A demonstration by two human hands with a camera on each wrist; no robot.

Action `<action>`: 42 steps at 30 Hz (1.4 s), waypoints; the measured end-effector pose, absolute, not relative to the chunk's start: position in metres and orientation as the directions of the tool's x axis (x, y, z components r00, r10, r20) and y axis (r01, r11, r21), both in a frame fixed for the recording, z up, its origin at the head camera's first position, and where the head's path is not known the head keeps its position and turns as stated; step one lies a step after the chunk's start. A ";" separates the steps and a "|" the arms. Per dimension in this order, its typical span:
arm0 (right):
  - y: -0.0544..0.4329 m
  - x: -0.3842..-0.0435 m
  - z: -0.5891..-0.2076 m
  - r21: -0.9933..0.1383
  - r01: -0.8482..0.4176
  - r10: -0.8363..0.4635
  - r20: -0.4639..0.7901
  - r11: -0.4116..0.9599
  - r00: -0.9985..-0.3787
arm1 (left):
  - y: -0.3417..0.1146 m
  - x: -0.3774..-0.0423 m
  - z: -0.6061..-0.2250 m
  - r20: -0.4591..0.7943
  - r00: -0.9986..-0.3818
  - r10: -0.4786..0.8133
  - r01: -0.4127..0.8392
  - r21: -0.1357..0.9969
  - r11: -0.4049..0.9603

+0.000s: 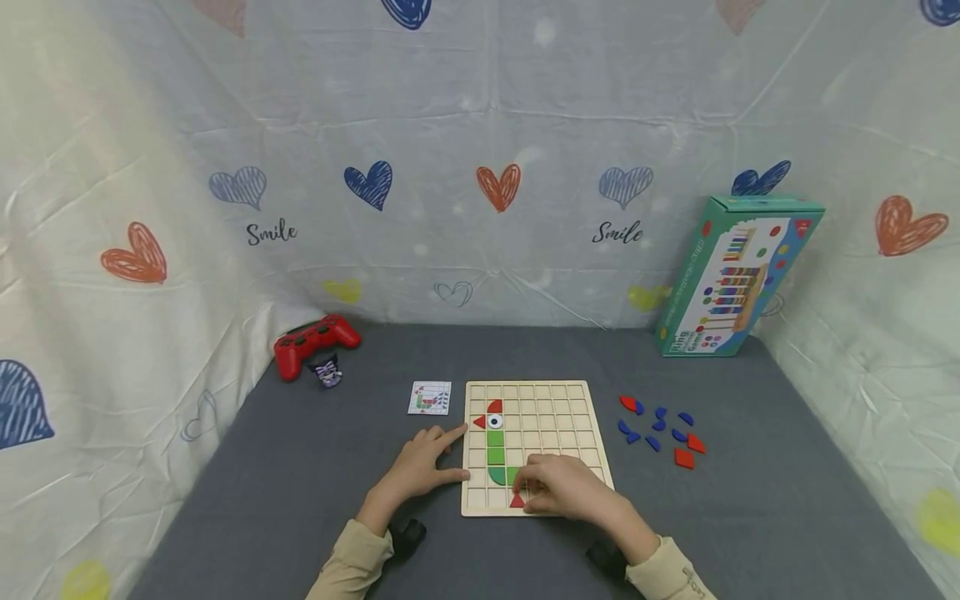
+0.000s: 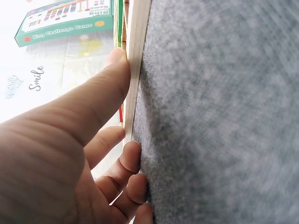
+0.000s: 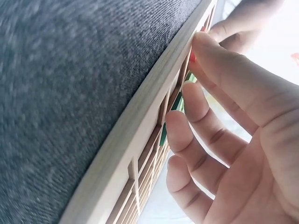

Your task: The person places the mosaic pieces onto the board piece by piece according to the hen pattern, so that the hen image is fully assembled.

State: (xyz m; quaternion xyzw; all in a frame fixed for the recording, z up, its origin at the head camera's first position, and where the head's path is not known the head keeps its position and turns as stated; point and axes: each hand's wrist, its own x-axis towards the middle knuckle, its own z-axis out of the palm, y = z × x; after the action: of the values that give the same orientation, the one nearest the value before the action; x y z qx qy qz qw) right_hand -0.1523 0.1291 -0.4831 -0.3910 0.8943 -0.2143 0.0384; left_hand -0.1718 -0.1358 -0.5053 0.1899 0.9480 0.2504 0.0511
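1. Board [image 1: 543, 421], pale wood with a grid of square cells, lies flat on the grey counter [image 1: 525, 558] between the two hands.
2. Left hand [image 1: 422, 463] rests at the board's left side, its thumb and forefinger spread wide, both tips touching the edge; the other fingers are slightly bent.
3. Right hand [image 1: 564, 485] is over the board's near part, fingers bent and held narrow, the thumb low beside a red triangle [image 1: 517, 501] in the nearest row. I cannot tell whether the fingers pinch that triangle or only touch it.
4. Down the board's left part sit a red rounded piece [image 1: 495, 407], an eye piece [image 1: 494, 422] with a small red beak [image 1: 480, 422] to its left, two green squares [image 1: 496, 447], then a dark green rounded piece [image 1: 497, 475]. Another green piece [image 1: 512, 476] beside it is partly hidden by the right hand.
5. Small printed card [image 1: 430, 398] lies just left of the board's far corner.
6. Loose blue pieces [image 1: 654, 443] and red pieces [image 1: 684, 457] are scattered to the right of the board.
7. Red game controller [image 1: 317, 343] and a little dark figure [image 1: 327, 372] are at the far left; a green game box [image 1: 735, 283] stands at the far right, before a heart-printed curtain [image 1: 435, 242].
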 end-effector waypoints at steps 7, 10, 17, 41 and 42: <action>0.130 -0.152 -0.482 -0.435 -0.665 -0.713 0.071 0.607 -0.698 | -0.135 -0.172 -0.504 -0.006 -0.922 0.386 0.331 0.501 0.799; 0.131 -0.152 -0.480 -0.422 -0.685 -0.720 0.101 0.594 -0.686 | -0.135 -0.173 -0.505 -0.005 -0.923 0.385 0.332 0.496 0.803; 0.135 -0.153 -0.473 -0.400 -0.687 -0.716 0.101 0.607 -0.691 | -0.136 -0.173 -0.507 -0.008 -0.924 0.382 0.329 0.493 0.806; 0.185 -0.174 -0.467 -0.435 -0.572 -0.575 0.140 0.695 -0.806 | -0.136 -0.174 -0.508 0.007 -0.921 0.390 0.342 0.494 0.799; 0.189 -0.176 -0.467 -0.442 -0.561 -0.564 0.140 0.700 -0.814 | -0.136 -0.174 -0.508 0.007 -0.921 0.389 0.342 0.496 0.799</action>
State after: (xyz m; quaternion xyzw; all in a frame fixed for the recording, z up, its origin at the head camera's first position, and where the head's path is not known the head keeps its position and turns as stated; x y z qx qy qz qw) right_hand -0.1756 0.1887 -0.4667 -0.3052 0.9219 -0.2387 0.0030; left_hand -0.1739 -0.1360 -0.5078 0.1930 0.9471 0.2520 0.0476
